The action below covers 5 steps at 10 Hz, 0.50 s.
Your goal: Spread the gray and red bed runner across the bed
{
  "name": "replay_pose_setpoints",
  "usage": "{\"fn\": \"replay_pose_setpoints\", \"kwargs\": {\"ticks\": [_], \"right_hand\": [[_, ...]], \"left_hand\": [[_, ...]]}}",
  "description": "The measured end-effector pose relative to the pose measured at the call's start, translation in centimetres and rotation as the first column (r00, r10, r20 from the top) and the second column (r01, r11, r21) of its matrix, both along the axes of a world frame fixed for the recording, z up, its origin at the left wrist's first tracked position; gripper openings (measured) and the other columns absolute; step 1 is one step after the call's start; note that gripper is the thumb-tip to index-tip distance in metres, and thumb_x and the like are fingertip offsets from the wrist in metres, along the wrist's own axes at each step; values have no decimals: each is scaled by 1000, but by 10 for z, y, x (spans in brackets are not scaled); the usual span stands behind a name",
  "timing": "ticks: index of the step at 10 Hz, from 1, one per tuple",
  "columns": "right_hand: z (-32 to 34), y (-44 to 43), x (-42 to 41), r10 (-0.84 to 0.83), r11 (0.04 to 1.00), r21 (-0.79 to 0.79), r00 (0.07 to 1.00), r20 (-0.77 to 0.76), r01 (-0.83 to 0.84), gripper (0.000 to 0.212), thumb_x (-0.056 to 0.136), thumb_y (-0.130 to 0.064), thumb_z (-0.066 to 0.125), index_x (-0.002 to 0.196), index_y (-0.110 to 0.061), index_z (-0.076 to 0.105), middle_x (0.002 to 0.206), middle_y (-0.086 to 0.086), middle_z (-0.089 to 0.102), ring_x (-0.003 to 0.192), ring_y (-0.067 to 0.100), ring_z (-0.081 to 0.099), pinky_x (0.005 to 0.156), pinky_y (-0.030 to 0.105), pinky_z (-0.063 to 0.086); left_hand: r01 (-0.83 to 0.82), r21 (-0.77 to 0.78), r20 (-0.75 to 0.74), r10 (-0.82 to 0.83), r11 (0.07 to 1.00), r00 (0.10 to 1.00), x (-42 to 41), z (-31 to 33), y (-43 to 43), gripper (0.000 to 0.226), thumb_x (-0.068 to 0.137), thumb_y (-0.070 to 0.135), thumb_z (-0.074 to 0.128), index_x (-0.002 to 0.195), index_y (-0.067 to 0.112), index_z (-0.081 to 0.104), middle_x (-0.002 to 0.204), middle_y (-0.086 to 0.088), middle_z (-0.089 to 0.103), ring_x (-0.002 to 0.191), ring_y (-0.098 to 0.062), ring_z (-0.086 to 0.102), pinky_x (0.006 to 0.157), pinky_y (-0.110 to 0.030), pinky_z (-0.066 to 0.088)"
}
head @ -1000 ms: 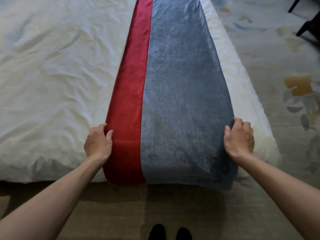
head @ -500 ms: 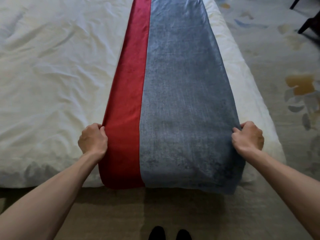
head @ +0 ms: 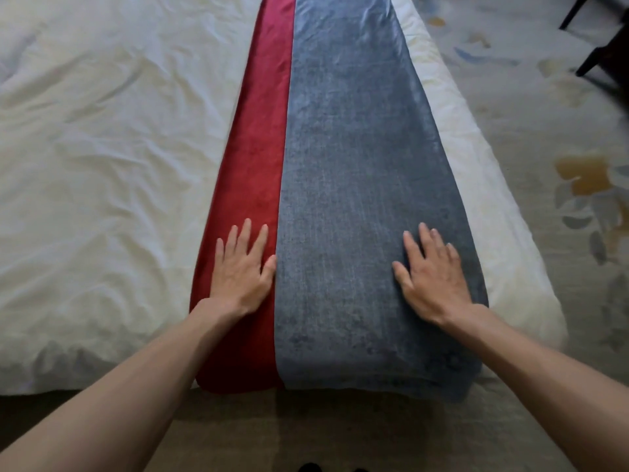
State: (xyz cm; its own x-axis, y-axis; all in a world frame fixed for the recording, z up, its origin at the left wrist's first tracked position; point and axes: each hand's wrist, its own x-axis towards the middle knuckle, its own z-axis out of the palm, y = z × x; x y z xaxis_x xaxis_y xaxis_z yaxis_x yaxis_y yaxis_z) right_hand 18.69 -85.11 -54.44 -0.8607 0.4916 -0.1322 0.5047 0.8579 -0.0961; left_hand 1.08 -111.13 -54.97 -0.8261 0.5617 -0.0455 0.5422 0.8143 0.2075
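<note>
Under flat hands, bed runner

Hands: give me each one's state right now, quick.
Left hand: open, flat on the runner's red stripe.
Right hand: open, flat on the gray panel.

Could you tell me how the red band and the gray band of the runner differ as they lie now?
The red band is narrower and on the left; the gray band is much wider and on the right. The left hand rests flat on the red, the right hand on the gray. Both drape over the bed's near edge.
</note>
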Motion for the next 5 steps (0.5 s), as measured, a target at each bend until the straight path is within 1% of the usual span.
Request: {"fn": "replay_pose_setpoints", "kwargs": {"ticks": [1, 2, 3, 4, 5], "right_hand": [[-18, 0, 1, -6, 999, -35, 997, 77, 9, 66, 95, -53, 12, 151, -23, -6, 159, 5, -13, 145, 21, -14, 118, 44, -5], [-24, -1, 1, -21, 1000, -15, 994, 107, 22, 67, 94, -55, 8, 150, -24, -11, 159, 4, -16, 145, 20, -18, 118, 44, -8], [-18, -5, -2, -33, 999, -16, 993, 114, 35, 66, 95, -53, 13, 151, -22, -5, 159, 7, -12, 145, 23, -14, 118, 45, -5], [-1, -12, -9, -21, 1000, 9, 997, 79, 20, 65, 96, -46, 29, 151, -15, 12, 159, 16, 4, 146, 30, 3, 118, 45, 5], [17, -18, -18, 15, 1000, 26, 999, 41, -16, 62, 94, -39, 40, 147, -12, 25, 155, 20, 19, 143, 32, 19, 117, 44, 15]], "left_hand": [[-1, -100, 76, 9, 995, 997, -4, -19, 0, 61, 95, 52, 18, 148, 30, -3, 158, -3, -9, 143, -25, -14, 114, -47, -11], [1, -135, 79, 10, 991, 997, -5, -24, -2, 62, 93, 55, 14, 148, 32, -6, 158, -2, -10, 143, -24, -16, 113, -47, -13], [2, -121, 43, 3, 993, 999, -4, -17, 3, 63, 93, 53, 22, 149, 30, 4, 159, -4, -1, 144, -26, -7, 114, -49, -6], [60, -110, -66, -67, 992, 996, -10, 2, 7, 61, 92, 46, 39, 147, 24, 23, 154, -12, 21, 141, -31, 16, 112, -49, 13], [129, -57, -125, -135, 990, 983, -17, 28, 23, 57, 89, 40, 49, 140, 18, 38, 144, -16, 38, 130, -33, 36, 103, -47, 28]]}}
